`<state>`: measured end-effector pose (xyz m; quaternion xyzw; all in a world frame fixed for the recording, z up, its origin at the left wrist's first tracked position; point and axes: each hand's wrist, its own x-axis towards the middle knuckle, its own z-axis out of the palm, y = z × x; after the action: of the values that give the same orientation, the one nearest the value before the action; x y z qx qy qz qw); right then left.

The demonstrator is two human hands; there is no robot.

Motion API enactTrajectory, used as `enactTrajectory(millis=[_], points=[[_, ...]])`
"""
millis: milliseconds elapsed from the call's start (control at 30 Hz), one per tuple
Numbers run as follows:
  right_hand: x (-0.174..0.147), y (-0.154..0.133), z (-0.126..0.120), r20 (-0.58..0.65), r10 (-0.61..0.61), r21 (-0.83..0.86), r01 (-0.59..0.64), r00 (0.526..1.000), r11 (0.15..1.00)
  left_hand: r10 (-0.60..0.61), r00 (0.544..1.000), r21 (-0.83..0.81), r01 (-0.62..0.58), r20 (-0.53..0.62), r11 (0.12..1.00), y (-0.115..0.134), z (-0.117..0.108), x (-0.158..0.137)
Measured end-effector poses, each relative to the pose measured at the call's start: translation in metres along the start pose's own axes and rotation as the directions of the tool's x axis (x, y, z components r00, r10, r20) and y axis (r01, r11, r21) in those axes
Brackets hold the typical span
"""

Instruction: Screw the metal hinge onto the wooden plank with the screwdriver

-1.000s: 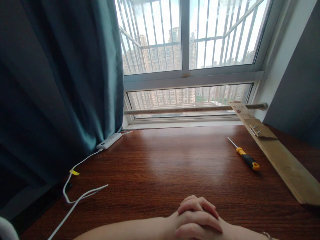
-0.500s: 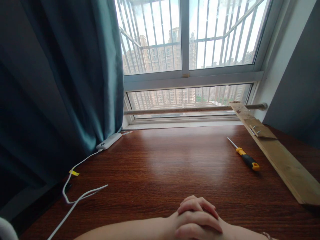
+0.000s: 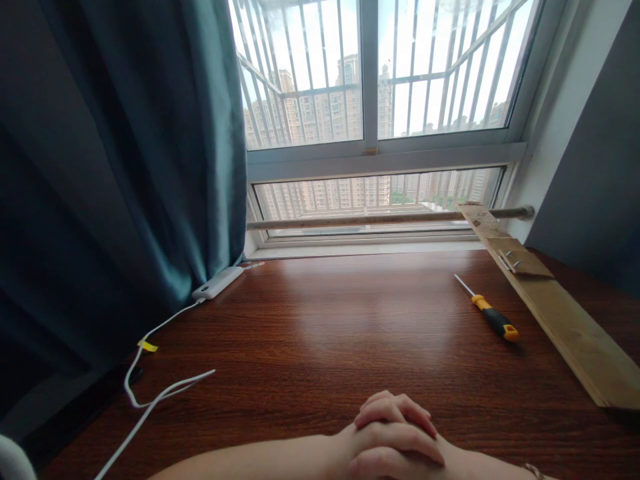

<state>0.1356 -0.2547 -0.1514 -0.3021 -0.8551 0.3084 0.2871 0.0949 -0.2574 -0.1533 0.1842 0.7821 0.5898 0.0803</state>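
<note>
At the bottom of the view my left hand (image 3: 356, 435) and my right hand (image 3: 447, 448) are clasped together over the tabletop. Their fingers lap over each other, and which finger belongs to which hand is partly hard to tell. The lower part of both hands is cut off by the picture's edge. I see no object in the visible fingers. A screwdriver (image 3: 493, 319) with a black and yellow handle lies on the table to the right, apart from the hands. Its metal tip points toward the window.
A wooden board (image 3: 565, 320) lies at the right, with small screws or nails (image 3: 509, 261) on a piece across it. On the left, a white power strip (image 3: 219, 283) and white cable (image 3: 150, 398) lie by a blue curtain (image 3: 200, 147). The brown table (image 3: 310, 333) reaches the window.
</note>
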Motion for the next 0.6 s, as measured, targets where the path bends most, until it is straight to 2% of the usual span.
enactTrajectory(millis=[133,300,467,600], points=[[0.001,-0.002,0.0,0.027,0.006,-0.01,-0.006,1.0,1.0,0.027,0.999,0.007,-0.028,0.023,1.0,0.002,-0.002,0.002],[0.003,-0.003,-0.001,0.029,0.022,-0.039,-0.021,0.999,0.999,0.05,0.999,0.048,-0.05,0.018,0.998,-0.011,0.004,0.002],[0.0,-0.005,0.0,0.015,0.034,-0.086,-0.033,0.999,0.996,0.027,1.0,0.13,-0.027,0.0,0.991,-0.018,0.01,-0.001],[-0.001,-0.008,0.003,-0.014,0.023,-0.14,-0.024,1.0,0.99,0.068,0.998,0.137,-0.069,0.009,0.988,-0.017,0.01,-0.002]])
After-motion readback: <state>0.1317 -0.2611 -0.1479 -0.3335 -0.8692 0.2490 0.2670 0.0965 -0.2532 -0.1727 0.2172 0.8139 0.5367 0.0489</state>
